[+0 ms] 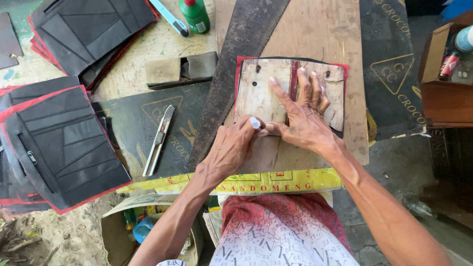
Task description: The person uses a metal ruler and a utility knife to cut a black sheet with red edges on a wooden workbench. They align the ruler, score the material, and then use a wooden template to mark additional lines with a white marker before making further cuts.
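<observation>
Only one view: head cam, worn by the person, looks steep down and forward over the lap onto the worn wooden work board (320, 44). Close range, approx. arm's length; both forearms enter from the bottom edge.

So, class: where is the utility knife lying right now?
In the head view the utility knife lies left of centre on the dark printed mat, between the stack of black panels and the saw blade, untouched by either hand.

Bare forearms; a red-and-white garment (281, 231) printed with dark letters.
</observation>
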